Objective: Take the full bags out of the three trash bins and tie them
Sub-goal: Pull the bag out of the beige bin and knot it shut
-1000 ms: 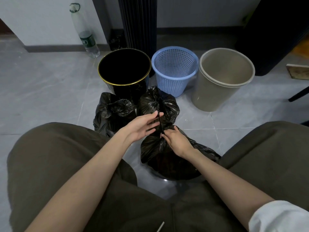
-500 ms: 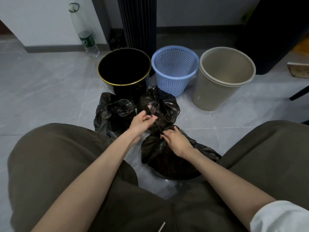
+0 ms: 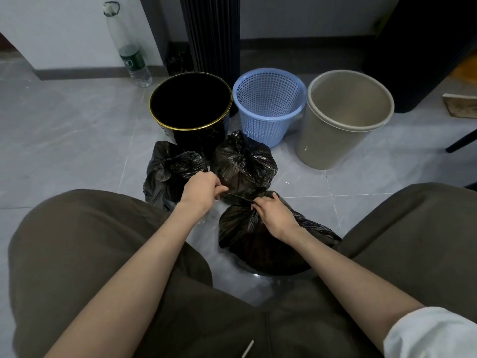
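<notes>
View: one wide-angle camera worn on the person's head.
Facing: forward and steeply down over the lap [image 3: 232,319].
Nearness: close; the lap fills the foreground, the blue bin [image 3: 263,130] stands at upper centre.

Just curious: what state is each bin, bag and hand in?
Black round bin with gold rim: upright, inside dark.
Blue plastic mesh basket: upright, empty.
Beige round plastic bin: upright, empty.
Left black plastic bag: knotted shut.
Middle black plastic bag: knotted shut.
Nearest black plastic bag: neck held, being tied.
Left hand: grips its neck strand.
Right hand: pinches its neck.
</notes>
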A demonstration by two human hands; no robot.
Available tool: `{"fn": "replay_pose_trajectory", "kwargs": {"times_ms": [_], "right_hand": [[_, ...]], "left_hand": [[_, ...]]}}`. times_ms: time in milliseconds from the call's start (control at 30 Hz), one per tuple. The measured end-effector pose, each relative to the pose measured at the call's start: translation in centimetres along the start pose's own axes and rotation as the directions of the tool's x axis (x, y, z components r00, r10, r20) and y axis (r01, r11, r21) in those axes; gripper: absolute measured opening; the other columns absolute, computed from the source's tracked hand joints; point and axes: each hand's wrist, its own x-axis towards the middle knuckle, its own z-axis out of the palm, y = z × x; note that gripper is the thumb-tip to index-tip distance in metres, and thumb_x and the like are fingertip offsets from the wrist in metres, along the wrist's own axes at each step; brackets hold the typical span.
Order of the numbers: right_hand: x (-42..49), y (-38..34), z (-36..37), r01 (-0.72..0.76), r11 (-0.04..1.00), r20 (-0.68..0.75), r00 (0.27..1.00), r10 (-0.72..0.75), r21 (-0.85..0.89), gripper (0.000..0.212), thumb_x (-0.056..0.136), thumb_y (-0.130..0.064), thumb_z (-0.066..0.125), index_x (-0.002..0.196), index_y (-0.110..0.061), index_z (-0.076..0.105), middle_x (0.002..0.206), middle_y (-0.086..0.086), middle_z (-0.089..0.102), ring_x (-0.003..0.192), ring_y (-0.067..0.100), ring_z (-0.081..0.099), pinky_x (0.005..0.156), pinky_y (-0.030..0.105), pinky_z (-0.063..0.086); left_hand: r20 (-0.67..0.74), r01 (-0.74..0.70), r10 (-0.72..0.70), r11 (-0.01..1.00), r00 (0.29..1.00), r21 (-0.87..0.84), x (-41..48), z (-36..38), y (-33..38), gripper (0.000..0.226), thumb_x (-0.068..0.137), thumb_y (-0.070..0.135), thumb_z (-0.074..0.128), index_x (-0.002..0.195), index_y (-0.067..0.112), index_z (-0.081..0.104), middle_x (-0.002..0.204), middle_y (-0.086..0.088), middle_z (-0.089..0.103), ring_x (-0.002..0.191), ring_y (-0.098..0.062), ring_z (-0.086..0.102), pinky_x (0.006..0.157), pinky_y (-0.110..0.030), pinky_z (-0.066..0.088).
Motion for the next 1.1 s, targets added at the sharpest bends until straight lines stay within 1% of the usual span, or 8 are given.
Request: {"fn": "replay_pose_trajectory", "kwargs": {"times_ms": [167, 333, 433, 567, 767, 933, 1000, 1100], "right_hand": [[0.2, -0.2, -0.1, 0.000, 0.999, -0.006, 1.000, 0.000, 0.041, 0.031, 0.103, -0.025, 0.033, 0.105, -0.010, 0.060, 0.112, 0.008, 0.064, 0.114, 0.022, 0.055, 0.113, 0.031, 0.014], [0.2, -0.5, 0.0, 0.048, 0.994, 0.009, 0.999, -0.049, 0.102, 0.031, 0.101, -0.027, 0.038, 0.104, -0.009, 0.063, 0.113, 0.009, 0.064, 0.113, 0.024, 0.054, 0.109, 0.035, 0.024], [0.1, -0.1, -0.1, 0.057, 0.986, -0.030, 0.998, -0.053, 0.156, 0.029, 0.099, -0.027, 0.045, 0.102, -0.006, 0.065, 0.108, 0.011, 0.065, 0.107, 0.027, 0.057, 0.099, 0.034, 0.036], [-0.2, 0.0, -0.4, 0.015, 0.996, 0.013, 1.000, -0.017, 0.083, 0.038, 0.093, -0.032, 0.054, 0.128, -0.017, 0.056, 0.131, 0.007, 0.056, 0.123, 0.025, 0.049, 0.107, 0.034, 0.035], [-1.8, -0.1, -4.3, -0.147, 0.979, 0.214, 0.961, 0.175, -0.143, 0.086, 0.076, -0.062, 0.063, 0.147, -0.037, 0.020, 0.153, -0.002, 0.026, 0.138, 0.027, 0.024, 0.112, 0.054, 0.020], [-3.0, 1.6, -6.9, -0.347, 0.822, 0.391, 0.751, 0.532, -0.452, 0.120, 0.060, -0.068, 0.073, 0.150, -0.026, 0.006, 0.147, 0.005, 0.038, 0.133, 0.033, 0.038, 0.107, 0.053, 0.034], [-3.8, 2.1, -6.8, -0.374, 0.796, 0.434, 0.687, 0.583, -0.476, 0.098, 0.065, -0.065, 0.072, 0.141, -0.018, 0.030, 0.134, 0.005, 0.052, 0.120, 0.029, 0.053, 0.100, 0.044, 0.043], [-4.5, 2.5, -7.0, -0.420, 0.840, 0.398, 0.745, 0.535, -0.344, 0.031, 0.089, -0.040, 0.054, 0.105, -0.013, 0.057, 0.092, 0.006, 0.069, 0.082, 0.022, 0.071, 0.076, 0.030, 0.053]], "left_hand": [[0.137, 0.148, -0.089, 0.839, 0.987, -0.524, 0.3, -1.1, 2.2, 0.046, 0.094, 0.044, 0.046, 0.056, 0.021, 0.056, 0.060, 0.005, 0.053, 0.062, -0.009, 0.050, 0.071, -0.026, 0.043], [0.345, 0.349, -0.057, 0.092, 0.937, -0.933, 0.2, 0.7, 4.3, 0.041, 0.100, 0.033, 0.038, 0.064, 0.015, 0.044, 0.092, 0.001, 0.068, 0.086, -0.008, 0.065, 0.074, -0.021, 0.051], [0.356, 0.351, -0.101, -0.062, 0.929, -0.934, 0.3, 1.4, 4.3, 0.038, 0.101, 0.030, 0.038, 0.068, 0.013, 0.044, 0.067, -0.001, 0.051, 0.065, -0.012, 0.056, 0.071, -0.023, 0.052], [0.318, 0.331, -0.129, 0.100, 0.939, -0.938, 0.0, 1.9, 4.2, 0.031, 0.101, 0.029, 0.039, 0.077, 0.013, 0.051, 0.060, 0.002, 0.035, 0.056, -0.008, 0.038, 0.085, -0.028, 0.047], [0.163, 0.228, -0.200, 0.369, 0.966, -0.901, -0.2, 2.6, 4.6, 0.030, 0.099, 0.032, 0.042, 0.080, 0.017, 0.060, 0.066, 0.005, 0.044, 0.061, -0.005, 0.043, 0.068, -0.021, 0.044], [0.065, 0.149, -0.182, 0.501, 0.981, -0.852, 0.1, 3.3, 4.4, 0.031, 0.099, 0.032, 0.039, 0.080, 0.024, 0.062, 0.086, 0.008, 0.058, 0.088, -0.013, 0.051, 0.074, -0.025, 0.043], [0.045, 0.121, -0.150, 0.549, 0.988, -0.827, 0.2, 3.5, 4.4, 0.031, 0.100, 0.032, 0.038, 0.086, 0.022, 0.065, 0.094, 0.006, 0.062, 0.100, -0.015, 0.055, 0.092, -0.032, 0.045], [0.046, 0.095, -0.093, 0.636, 0.995, -0.766, 0.2, 3.6, 5.1, 0.036, 0.101, 0.032, 0.036, 0.096, 0.015, 0.067, 0.110, -0.001, 0.064, 0.116, -0.015, 0.053, 0.107, -0.034, 0.036]]}}
